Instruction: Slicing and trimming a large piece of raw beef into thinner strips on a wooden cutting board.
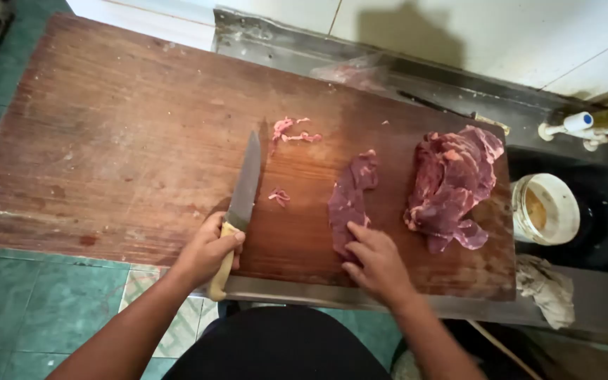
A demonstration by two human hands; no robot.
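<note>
Left hand (209, 250) clenched on long steel knife with pale handle (243, 193) — blade points away. Flat dark-red meat slice (350, 200) lies lengthwise, parallel, rightward; right hand (378, 264) spread, fingertips pinning near end.

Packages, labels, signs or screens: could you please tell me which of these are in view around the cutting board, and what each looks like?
No signs, screens or readable labels show.
Plastic bag: crumpled, clear, pinkish inside, on the metal ledge behind the wooden board.
Tub: round, white, open, yellowish inside, in the dark sink right of the board.
Left hand grips a knife; right hand presses a meat slice.
</note>
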